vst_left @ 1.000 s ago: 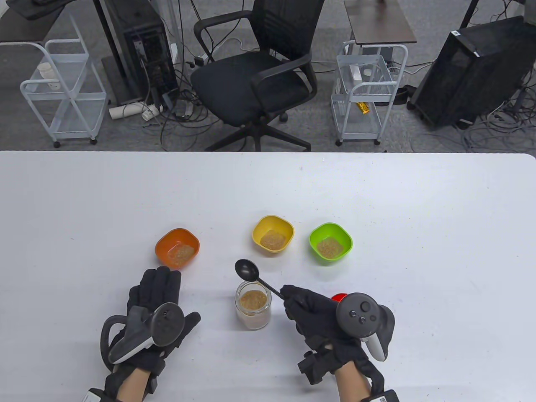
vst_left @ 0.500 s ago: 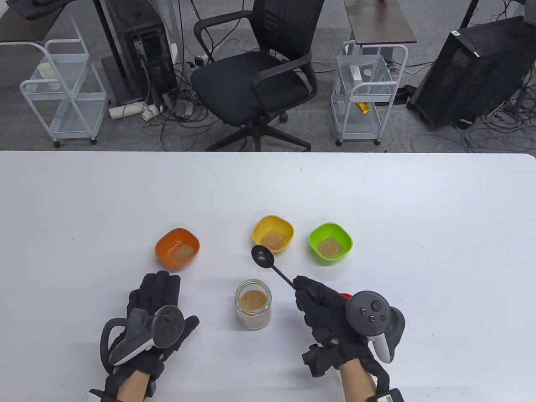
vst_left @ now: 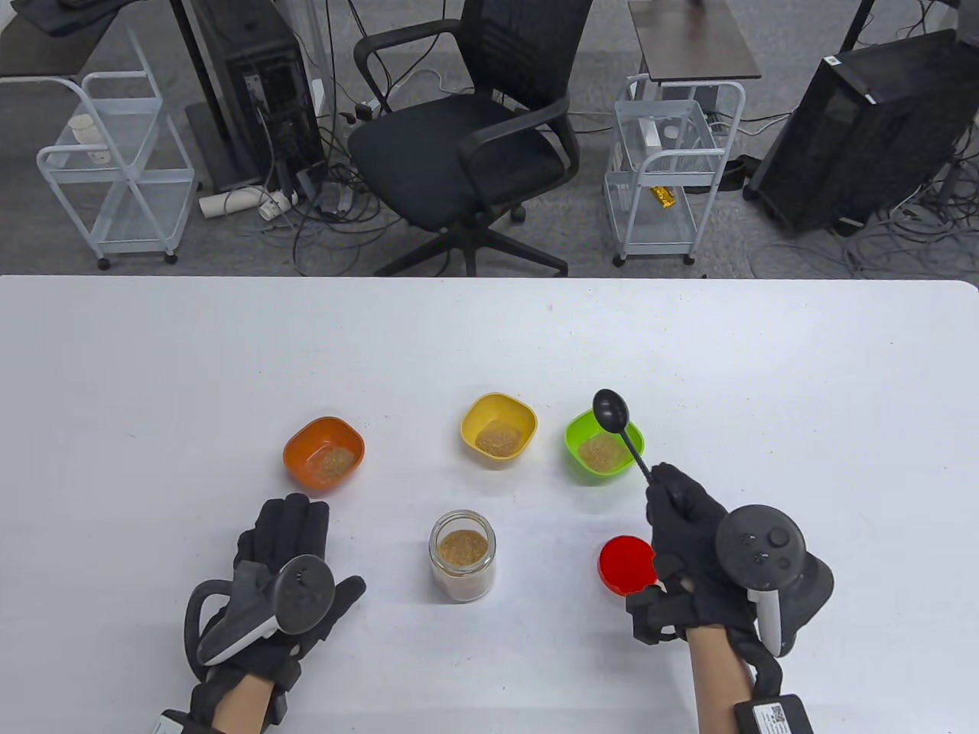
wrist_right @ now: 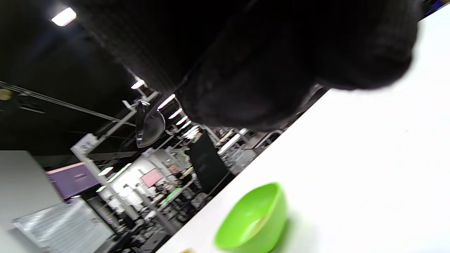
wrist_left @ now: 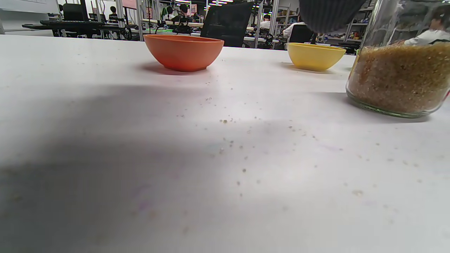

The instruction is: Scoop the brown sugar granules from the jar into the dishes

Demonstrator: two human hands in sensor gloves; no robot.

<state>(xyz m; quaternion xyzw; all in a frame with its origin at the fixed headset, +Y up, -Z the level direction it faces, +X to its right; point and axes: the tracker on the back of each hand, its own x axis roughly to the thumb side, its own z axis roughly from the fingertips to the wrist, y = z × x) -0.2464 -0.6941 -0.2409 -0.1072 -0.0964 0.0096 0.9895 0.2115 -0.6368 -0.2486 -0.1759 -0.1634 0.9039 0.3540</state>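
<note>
An open glass jar of brown sugar stands on the white table; it also shows in the left wrist view. Behind it stand an orange dish, a yellow dish and a green dish, each holding some sugar. My right hand grips the handle of a black spoon. The spoon's empty bowl hovers over the far edge of the green dish. My left hand lies flat on the table, left of the jar, holding nothing.
A red jar lid lies on the table beside my right hand. Loose sugar grains dot the table near the left hand. An office chair and wire carts stand beyond the table's far edge.
My right hand has carried the empty spoon from above the jar rightward and away from me, to over the green dish, uncovering the red lid. The left hand has stayed put.
</note>
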